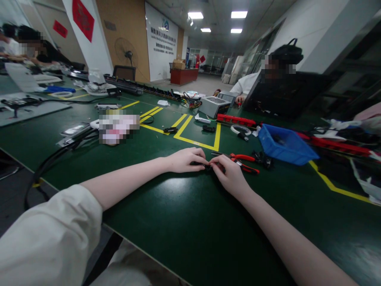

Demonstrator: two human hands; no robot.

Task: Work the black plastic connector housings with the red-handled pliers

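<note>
My left hand (188,159) and my right hand (228,172) meet above the green table, fingertips almost touching. Between them is a small black part (206,167), mostly covered by the fingers, so its exact kind is unclear. The left thumb and fingers close on it from the left, while the right thumb and forefinger pinch it from the other side. Just beyond my right hand lie red-handled pliers (244,157), partly hidden by it. Beside their handles sits a clump of small black pieces (262,159).
A blue bin (293,155) stands at right, near a coiled white cable (240,130). Farther back are a grey power supply unit (214,106) and red strips (236,120). Small black parts (208,128) lie inside yellow tape markings. Co-workers sit across the table.
</note>
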